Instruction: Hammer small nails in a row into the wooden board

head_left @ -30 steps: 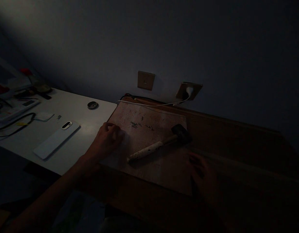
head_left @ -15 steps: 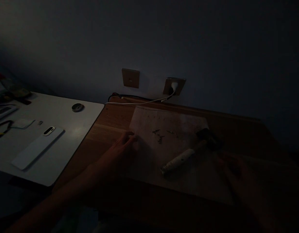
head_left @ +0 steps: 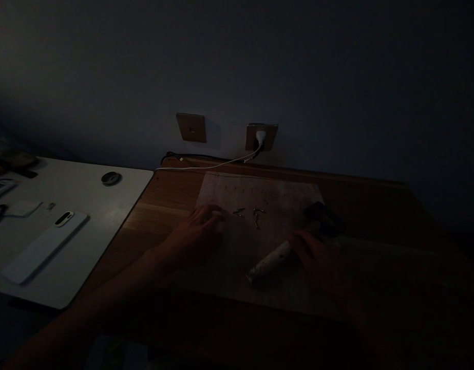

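Note:
On the wooden table lies a pale board (head_left: 221,185), dim in the low light. A hammer (head_left: 269,263) with a whitish handle and a dark head rests slantwise across it. My right hand (head_left: 316,257) is at the upper part of the handle, close to the head, its fingers closed around it. Several small metal nails or screws (head_left: 256,218) lie loose near the board's middle. Just left of them, my left hand (head_left: 202,226) rests at the board's left side with fingers bent and apart, nothing visible in them.
To the left stands a white table (head_left: 86,252) bearing a pale phone (head_left: 48,246) and a small round dark object (head_left: 111,178). Behind, a white cable (head_left: 206,168) runs along the wall to a plug (head_left: 260,136) in a socket.
My right hand has moved left from beside the hammer onto its handle. My left hand has shifted slightly toward the loose metal pieces, whose arrangement looks different. The view has turned a little right.

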The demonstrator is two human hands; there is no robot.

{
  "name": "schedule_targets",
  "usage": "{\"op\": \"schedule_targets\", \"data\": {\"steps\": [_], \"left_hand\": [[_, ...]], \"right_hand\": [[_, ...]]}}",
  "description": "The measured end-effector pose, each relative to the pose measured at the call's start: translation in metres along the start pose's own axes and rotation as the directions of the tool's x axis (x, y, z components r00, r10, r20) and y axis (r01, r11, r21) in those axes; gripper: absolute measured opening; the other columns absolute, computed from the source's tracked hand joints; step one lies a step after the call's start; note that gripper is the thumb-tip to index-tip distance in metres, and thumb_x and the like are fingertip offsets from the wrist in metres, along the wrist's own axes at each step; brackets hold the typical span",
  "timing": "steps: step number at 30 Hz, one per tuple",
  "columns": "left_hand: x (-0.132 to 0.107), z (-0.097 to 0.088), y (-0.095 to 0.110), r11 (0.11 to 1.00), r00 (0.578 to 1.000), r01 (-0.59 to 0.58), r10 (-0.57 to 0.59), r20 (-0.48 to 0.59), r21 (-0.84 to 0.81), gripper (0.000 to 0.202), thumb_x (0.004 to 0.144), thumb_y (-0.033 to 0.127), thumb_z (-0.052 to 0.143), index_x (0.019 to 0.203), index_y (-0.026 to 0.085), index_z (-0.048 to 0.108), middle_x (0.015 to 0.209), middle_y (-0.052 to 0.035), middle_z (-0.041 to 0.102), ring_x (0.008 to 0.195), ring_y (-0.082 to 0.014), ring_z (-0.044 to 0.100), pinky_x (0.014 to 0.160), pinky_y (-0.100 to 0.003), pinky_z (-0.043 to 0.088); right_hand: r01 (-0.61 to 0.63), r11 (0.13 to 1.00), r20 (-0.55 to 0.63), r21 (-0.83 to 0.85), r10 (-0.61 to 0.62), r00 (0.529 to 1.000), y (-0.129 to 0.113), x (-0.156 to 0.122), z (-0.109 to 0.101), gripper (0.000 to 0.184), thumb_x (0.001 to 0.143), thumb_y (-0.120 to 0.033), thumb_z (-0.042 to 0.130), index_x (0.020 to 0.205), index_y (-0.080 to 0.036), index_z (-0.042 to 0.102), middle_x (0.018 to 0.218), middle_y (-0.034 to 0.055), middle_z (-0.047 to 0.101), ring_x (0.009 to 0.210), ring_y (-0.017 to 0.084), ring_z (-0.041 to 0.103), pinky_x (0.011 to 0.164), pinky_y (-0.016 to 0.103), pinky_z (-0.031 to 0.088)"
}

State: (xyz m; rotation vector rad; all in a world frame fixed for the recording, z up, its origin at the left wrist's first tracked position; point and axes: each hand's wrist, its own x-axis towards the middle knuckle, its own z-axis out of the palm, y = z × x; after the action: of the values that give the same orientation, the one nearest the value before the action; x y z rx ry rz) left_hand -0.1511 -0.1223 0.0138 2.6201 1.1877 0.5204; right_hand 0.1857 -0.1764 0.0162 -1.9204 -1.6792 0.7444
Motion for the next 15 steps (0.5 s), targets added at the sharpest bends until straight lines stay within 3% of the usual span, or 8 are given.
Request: {"op": "schedule_targets", "data": {"steps": [3, 5, 8, 11, 15], "left_hand": [[0.022, 0.011, -0.004, 0.998, 0.998, -0.059, 0.059, 0.007, -0.006, 0.028, 0.101, 0.023, 0.057, 0.129, 0.02, 0.061, 0.135, -0.0142, 0.062, 0.12, -0.028, 0.063, 0.104, -0.046, 0.056], [0.034, 0.016, -0.007, 0.998, 0.998, -0.064, 0.064, 0.01, 0.004, 0.025, 0.101, 0.022, 0.056, 0.125, 0.018, 0.063, 0.128, -0.0146, 0.064, 0.117, -0.0278, 0.063, 0.101, -0.044, 0.056], [0.048, 0.017, -0.008, 0.999, 0.999, -0.022, 0.023, 0.045, -0.026, 0.022, 0.102, 0.022, 0.055, 0.121, 0.017, 0.064, 0.117, -0.0127, 0.065, 0.109, -0.0258, 0.065, 0.095, -0.04, 0.057], [0.056, 0.014, -0.005, 0.994, 0.995, 0.039, -0.03, 0.091, -0.099, 0.024, 0.101, 0.022, 0.056, 0.123, 0.018, 0.064, 0.116, -0.0111, 0.066, 0.101, -0.0232, 0.068, 0.088, -0.036, 0.057], [0.064, 0.01, 0.001, 0.985, 0.992, 0.03, -0.008, 0.125, -0.169, 0.023, 0.103, 0.018, 0.053, 0.122, 0.017, 0.066, 0.116, -0.0107, 0.068, 0.1, -0.0218, 0.07, 0.088, -0.034, 0.056]], "right_hand": [[-0.024, 0.998, -0.019, 0.054, 0.025, 1.0, 0.001, 0.002, -0.001, 0.041, 0.091, -0.069, 0.059, 0.094, -0.031, 0.075, 0.092, 0.0064, 0.079, 0.089, 0.034, 0.074, 0.08, 0.048, 0.056], [-0.097, 0.975, -0.022, 0.2, 0.104, 0.994, 0.001, -0.003, -0.007, 0.04, 0.088, -0.069, 0.062, 0.092, -0.03, 0.07, 0.095, 0.0064, 0.079, 0.089, 0.032, 0.073, 0.076, 0.045, 0.057], [-0.259, 0.823, 0.046, 0.506, 0.274, 0.961, -0.004, -0.014, -0.019, 0.038, 0.085, -0.067, 0.066, 0.096, -0.031, 0.062, 0.098, 0.0053, 0.08, 0.077, 0.029, 0.074, 0.065, 0.041, 0.059], [-0.345, 0.7, 0.089, 0.625, 0.375, 0.923, -0.007, -0.02, -0.026, 0.039, 0.081, -0.062, 0.069, 0.101, -0.031, 0.059, 0.106, 0.0063, 0.08, 0.061, 0.024, 0.07, 0.051, 0.036, 0.055], [-0.267, 0.789, 0.003, 0.554, 0.319, 0.948, -0.001, -0.01, -0.026, 0.041, 0.079, -0.058, 0.069, 0.106, -0.029, 0.057, 0.125, 0.0098, 0.077, 0.059, 0.019, 0.065, 0.041, 0.029, 0.046]]}}
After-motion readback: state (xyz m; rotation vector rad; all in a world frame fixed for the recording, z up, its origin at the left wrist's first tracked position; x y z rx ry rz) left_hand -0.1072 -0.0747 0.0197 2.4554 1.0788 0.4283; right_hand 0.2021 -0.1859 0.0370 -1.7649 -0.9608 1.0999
